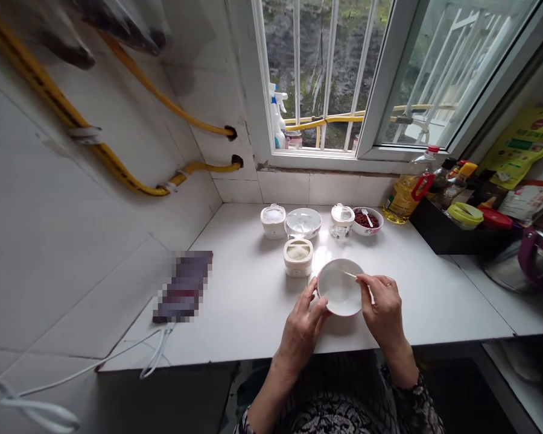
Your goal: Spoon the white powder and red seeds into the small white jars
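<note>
My left hand (304,322) grips the left side of a white bowl (338,296), its thumb at the rim and its fingers around the outer wall. The bowl is tipped a little toward me. With thumb and fingers pinched, my right hand (384,304) holds a thin white spoon (350,274) whose far end is over the inside of the bowl. What lies in the bowl, if anything, is too pale to make out. Just behind the bowl, to its left, stands a cream-coloured seasoning jar (298,269) with whitish contents under a clear lid.
Along the back are another jar (273,229), a shallow bowl (303,211), a clear jar (342,231) and a bowl of dark red bits (374,231) with a white spoon. An oil bottle (400,199), black bin (438,232) and kettle (509,265) stand right; a blurred dark object (185,286) lies left.
</note>
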`<action>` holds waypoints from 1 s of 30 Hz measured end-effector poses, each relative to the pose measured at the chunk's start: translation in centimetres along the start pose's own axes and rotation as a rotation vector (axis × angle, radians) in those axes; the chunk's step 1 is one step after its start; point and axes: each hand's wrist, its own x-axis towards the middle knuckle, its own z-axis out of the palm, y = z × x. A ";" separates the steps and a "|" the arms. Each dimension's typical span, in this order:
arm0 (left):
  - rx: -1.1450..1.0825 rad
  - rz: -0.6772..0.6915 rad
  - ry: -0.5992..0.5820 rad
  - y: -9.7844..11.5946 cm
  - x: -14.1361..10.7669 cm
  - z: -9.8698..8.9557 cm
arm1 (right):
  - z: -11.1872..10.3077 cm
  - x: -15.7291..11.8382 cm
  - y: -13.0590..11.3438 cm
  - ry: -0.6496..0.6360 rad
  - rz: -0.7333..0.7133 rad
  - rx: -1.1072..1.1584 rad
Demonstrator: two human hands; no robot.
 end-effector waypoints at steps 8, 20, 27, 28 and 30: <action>-0.023 -0.013 -0.002 -0.1 -0.1 0.0 | -1.4 0.5 -1.2 -0.301 -0.135 0.193; -0.049 0.009 -0.020 -0.1 -0.3 -0.2 | -4.1 0.9 -2.2 -0.429 -0.023 0.211; -0.050 -0.002 -0.036 -0.2 -0.5 -0.1 | -4.5 1.0 -2.1 -0.378 0.003 0.201; -0.053 -0.010 -0.034 -0.2 -0.5 0.0 | -4.3 1.0 -2.2 -0.388 0.004 0.213; -0.056 -0.017 -0.020 -0.2 -0.5 0.0 | -3.8 0.9 -2.4 -0.397 0.010 0.220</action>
